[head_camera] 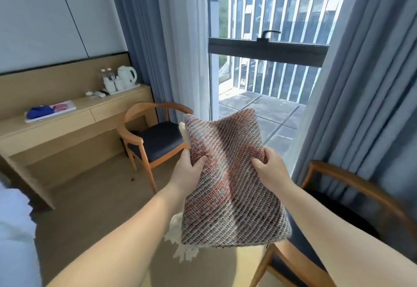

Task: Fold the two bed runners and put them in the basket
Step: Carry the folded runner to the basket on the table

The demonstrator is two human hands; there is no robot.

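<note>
A folded bed runner (228,187), woven in red, grey and white with a cream fringe on its left and lower edges, is held up in the air in front of me. My left hand (188,169) grips its left edge with the thumb on the front of the fabric. My right hand (269,167) grips its right edge the same way. No second runner and no basket are in view.
A wooden armchair with a dark seat (155,138) stands behind the runner. Another armchair (338,216) is at my lower right. A wooden desk (74,124) with a kettle set lines the left wall. White bedding (15,230) shows at the left edge. Window and curtains ahead.
</note>
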